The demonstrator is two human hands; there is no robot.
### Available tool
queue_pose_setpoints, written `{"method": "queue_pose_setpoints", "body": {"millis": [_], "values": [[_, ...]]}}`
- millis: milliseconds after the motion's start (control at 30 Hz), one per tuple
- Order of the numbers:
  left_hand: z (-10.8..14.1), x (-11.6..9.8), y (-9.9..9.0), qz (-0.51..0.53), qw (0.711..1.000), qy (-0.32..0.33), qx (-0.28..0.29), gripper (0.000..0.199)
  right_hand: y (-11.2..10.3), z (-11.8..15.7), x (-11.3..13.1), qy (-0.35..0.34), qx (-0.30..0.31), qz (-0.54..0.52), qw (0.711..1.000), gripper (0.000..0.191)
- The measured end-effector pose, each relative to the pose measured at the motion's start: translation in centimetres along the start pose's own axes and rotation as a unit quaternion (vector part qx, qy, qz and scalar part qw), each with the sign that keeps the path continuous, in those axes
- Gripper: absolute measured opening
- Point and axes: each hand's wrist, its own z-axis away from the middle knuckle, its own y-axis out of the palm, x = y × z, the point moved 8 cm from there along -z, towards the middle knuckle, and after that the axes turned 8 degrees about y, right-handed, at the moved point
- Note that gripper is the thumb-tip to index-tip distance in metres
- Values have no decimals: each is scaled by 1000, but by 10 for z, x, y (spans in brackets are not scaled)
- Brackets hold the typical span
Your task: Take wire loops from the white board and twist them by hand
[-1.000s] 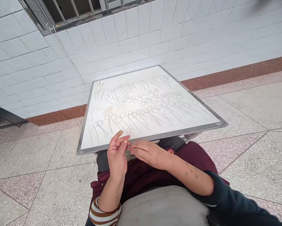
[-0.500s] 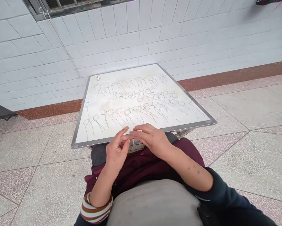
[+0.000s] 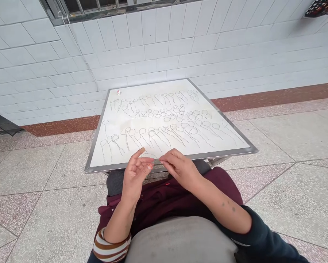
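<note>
"Where were the hands?" asked the first.

"Over the near edge of the white table (image 3: 116, 123)," the second answered. "The left hand (image 3: 151, 163) had its thumb and index fingertip nearly together on a thin wire (image 3: 149, 153), while its other fingers were loosely bent and spread. The right hand (image 3: 160, 160) was pinched shut at the fingertips, just beside the left, and seemed to have hold of the same wire."

"Seemed?"

"The wire was too fine to follow the whole way between them. A round loop of it showed above the left fingers, in front of the table's metal rim (image 3: 226, 149)."

"And on the tabletop?"

"Thin looped pieces (image 3: 193, 131) lay in rough rows. Those in the near and far rows mostly had a round head and long tails; those in the middle were rounder, many side by side, and some pieces overlapped. A small white-and-red object (image 3: 119, 92) sat near the far left corner."

"What stood around it?"

"A white tiled wall (image 3: 155, 51) rose behind, with a barred window (image 3: 89, 6) at the upper left and a pale cord (image 3: 86, 63) hanging below it. The person wore a maroon garment (image 3: 221, 182) and a striped cuff (image 3: 111, 249) on the left arm."
</note>
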Motion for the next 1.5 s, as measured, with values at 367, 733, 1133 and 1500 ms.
{"method": "queue_pose_setpoints", "body": {"millis": [367, 733, 1133, 1500], "values": [[5, 16, 7, 25, 998, 14, -57, 47, 9, 8, 1, 31, -17, -16, 999, 16], [7, 16, -2, 38, 991, 35, -126, 46, 44, 16, -36, 276, 14, -295, 915, 17], [0, -10, -20, -14, 982, 89, -168, 47, 50, 24, -35, 282, 5, -408, 868, 17], [1, -5, -14, -27, 985, 80, -153, 45, 27, 9, 38, -71, -48, 155, 984, 7]]}}
